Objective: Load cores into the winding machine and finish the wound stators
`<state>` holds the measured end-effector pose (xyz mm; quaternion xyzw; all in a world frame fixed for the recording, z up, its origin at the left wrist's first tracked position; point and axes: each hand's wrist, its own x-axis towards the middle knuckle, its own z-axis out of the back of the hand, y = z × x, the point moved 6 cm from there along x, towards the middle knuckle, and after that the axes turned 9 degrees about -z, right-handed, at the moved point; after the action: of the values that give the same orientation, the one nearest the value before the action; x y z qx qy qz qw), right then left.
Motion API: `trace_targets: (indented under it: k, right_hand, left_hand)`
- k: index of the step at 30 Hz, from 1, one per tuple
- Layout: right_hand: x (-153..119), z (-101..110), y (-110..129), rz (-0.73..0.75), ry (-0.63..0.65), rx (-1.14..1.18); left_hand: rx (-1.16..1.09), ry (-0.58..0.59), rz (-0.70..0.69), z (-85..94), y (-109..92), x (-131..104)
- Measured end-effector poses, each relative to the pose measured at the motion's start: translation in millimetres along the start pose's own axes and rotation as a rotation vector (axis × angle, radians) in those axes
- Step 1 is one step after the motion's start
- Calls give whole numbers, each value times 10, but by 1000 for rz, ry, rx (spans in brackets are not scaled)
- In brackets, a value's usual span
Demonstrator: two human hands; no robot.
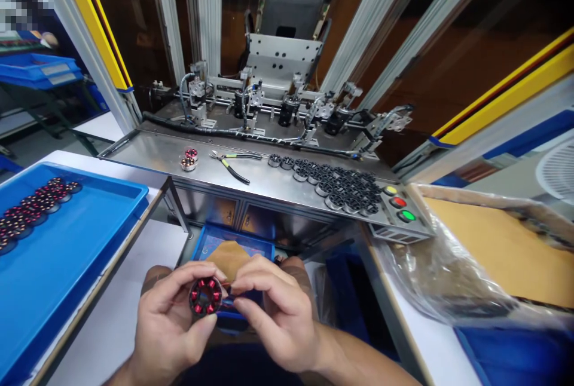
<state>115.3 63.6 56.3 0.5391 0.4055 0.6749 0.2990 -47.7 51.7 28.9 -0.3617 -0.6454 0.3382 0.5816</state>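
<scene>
The left hand covers part of the ring; the wires at the right hand are too small to tell apart. Both hands partly hide the bin. The picture's left edge cuts off the tray, its right edge the fan.

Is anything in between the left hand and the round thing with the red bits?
No, nothing I can see. The left hand holds the round part directly, with finger and thumb at its rim. The right hand's fingertips are just beside it, at what look like thin wires.
</scene>
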Motion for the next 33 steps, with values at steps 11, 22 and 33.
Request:
trace_targets:
  k: [11,22,33]
  right_hand:
    - [-54,23,2,10,-126,45]
    - [-14,22,11,51,-88,-15]
    - [-120,-73,39,43,-194,66]
  left_hand:
    - [73,-14,-15,-110,-174,155]
    - [91,29,-49,-134,-200,159]
    - [201,13,-105,-41,-75,14]
